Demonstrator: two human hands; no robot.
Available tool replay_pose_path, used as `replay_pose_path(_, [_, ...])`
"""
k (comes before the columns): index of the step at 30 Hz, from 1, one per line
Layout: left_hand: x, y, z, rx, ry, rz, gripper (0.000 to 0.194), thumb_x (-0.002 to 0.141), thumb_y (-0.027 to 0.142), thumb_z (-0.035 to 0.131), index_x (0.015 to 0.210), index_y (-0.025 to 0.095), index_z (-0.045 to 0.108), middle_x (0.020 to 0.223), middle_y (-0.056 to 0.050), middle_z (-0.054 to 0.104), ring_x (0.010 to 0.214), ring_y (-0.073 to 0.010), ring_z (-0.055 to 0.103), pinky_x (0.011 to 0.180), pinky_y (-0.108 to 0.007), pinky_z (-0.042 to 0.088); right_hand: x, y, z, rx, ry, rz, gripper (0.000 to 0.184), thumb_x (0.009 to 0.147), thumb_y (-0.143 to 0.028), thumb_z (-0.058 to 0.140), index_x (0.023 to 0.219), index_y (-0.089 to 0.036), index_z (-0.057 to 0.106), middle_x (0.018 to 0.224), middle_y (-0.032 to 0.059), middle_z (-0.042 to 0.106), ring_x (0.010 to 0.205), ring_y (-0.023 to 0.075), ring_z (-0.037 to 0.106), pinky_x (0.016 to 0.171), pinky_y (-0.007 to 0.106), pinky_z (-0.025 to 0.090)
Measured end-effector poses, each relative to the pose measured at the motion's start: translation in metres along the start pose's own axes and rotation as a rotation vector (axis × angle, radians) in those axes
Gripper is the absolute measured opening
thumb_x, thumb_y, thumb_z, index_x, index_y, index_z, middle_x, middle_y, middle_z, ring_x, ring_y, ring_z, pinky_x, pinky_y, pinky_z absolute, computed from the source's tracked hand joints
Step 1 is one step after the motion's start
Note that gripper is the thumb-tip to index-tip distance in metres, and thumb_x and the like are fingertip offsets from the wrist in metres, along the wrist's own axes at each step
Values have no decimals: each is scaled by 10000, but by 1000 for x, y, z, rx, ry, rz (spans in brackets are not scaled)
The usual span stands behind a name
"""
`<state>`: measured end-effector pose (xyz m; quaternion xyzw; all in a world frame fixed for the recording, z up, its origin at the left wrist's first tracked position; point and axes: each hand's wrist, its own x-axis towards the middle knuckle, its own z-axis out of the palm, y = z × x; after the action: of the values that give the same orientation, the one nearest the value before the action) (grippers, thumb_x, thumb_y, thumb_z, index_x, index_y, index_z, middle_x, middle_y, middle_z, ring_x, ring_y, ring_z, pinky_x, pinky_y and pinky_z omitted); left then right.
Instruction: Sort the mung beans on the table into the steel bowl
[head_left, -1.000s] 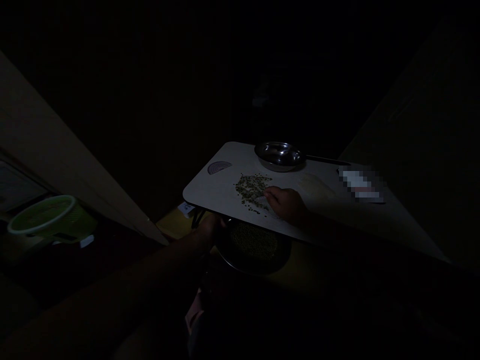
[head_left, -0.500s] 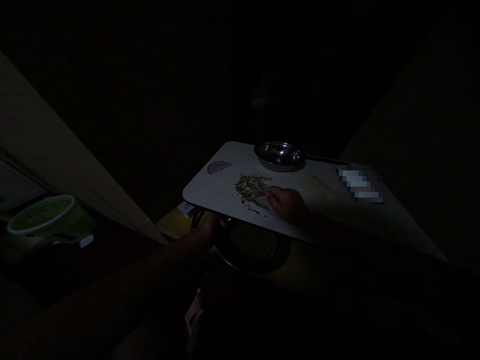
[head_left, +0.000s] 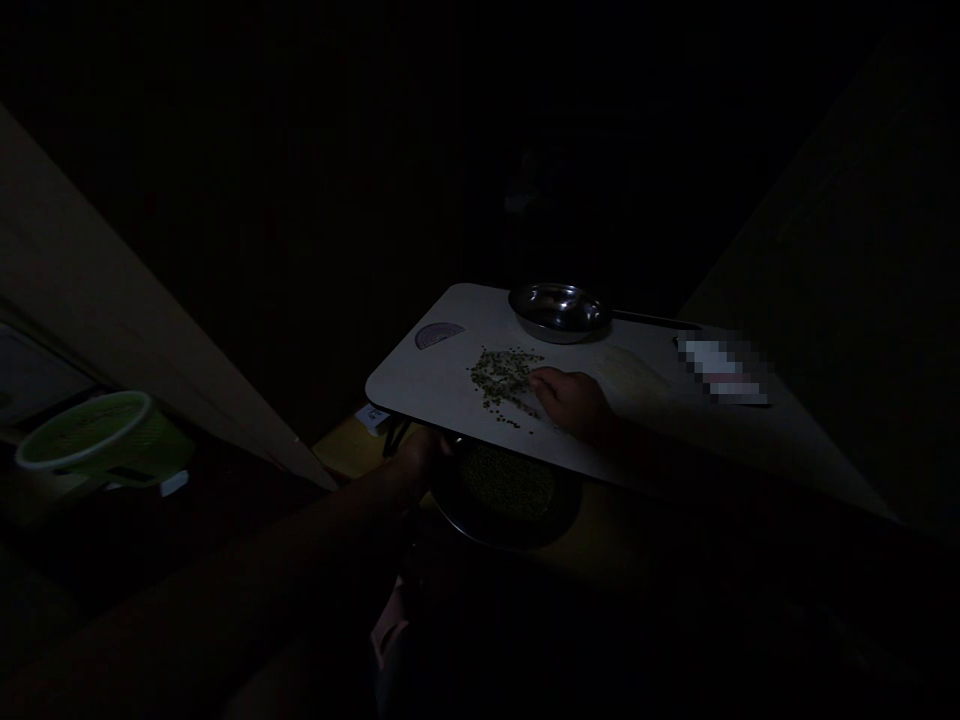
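Observation:
The scene is very dark. A small pale folding table (head_left: 435, 385) carries a scatter of small green beans (head_left: 502, 378). My right hand (head_left: 574, 402) lies on the table with its fingertips at the right edge of the beans, fingers curled together. Below the table's near edge, my left hand (head_left: 420, 452) grips the rim of a dark round plate (head_left: 510, 497) heaped with green beans.
A steel bowl (head_left: 561, 310) stands at the table's far edge, with a dark handle-like bar (head_left: 652, 320) to its right. A pale object (head_left: 720, 372) lies at the table's right. A green plastic basket (head_left: 101, 438) sits low at the far left.
My right hand has crept slightly up and left along the bean scatter. The left hand and the plate have stayed put.

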<state>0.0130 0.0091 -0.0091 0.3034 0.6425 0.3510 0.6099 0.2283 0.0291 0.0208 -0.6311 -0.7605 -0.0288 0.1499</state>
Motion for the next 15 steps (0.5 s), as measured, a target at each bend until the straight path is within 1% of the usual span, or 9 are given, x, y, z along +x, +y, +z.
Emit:
replay_pose_path(3, [-2, 1, 0, 6, 11, 24, 208, 523, 105, 431, 327, 162, 390, 387, -30, 391, 428, -120, 371, 457, -260, 299, 0, -1, 0, 26, 16, -18, 346, 850, -340, 307, 996, -231, 601, 836, 48, 671, 730, 165, 588, 621, 249, 372])
replay_pose_path(6, [-5, 3, 1, 48, 50, -7, 202, 514, 114, 439, 326, 164, 387, 383, -27, 383, 428, -119, 363, 456, -258, 288, -2, 0, 0, 54, 12, -56, 347, 848, -343, 311, 989, -226, 605, 832, 45, 671, 730, 162, 589, 620, 246, 371])
replay_pose_path(8, [-7, 5, 2, 53, 38, -29, 207, 517, 116, 433, 321, 167, 390, 369, -26, 366, 419, -119, 354, 448, -257, 275, -4, 0, 0, 68, 12, -71, 350, 847, -343, 309, 983, -225, 609, 832, 45, 671, 730, 163, 590, 618, 246, 371])
replay_pose_path(12, [-13, 8, 3, 9, 4, -20, 212, 510, 103, 412, 312, 169, 377, 369, -32, 371, 427, -121, 361, 456, -260, 282, -5, 1, 0, 80, 25, -51, 352, 847, -343, 308, 986, -229, 611, 828, 43, 671, 732, 164, 590, 616, 247, 370])
replay_pose_path(15, [-15, 9, 2, 2, 11, -7, 194, 497, 108, 418, 318, 165, 372, 391, -33, 389, 443, -122, 373, 472, -264, 297, -3, 0, 0, 85, 31, -22, 348, 846, -343, 318, 994, -227, 611, 824, 45, 673, 740, 167, 587, 620, 248, 370])
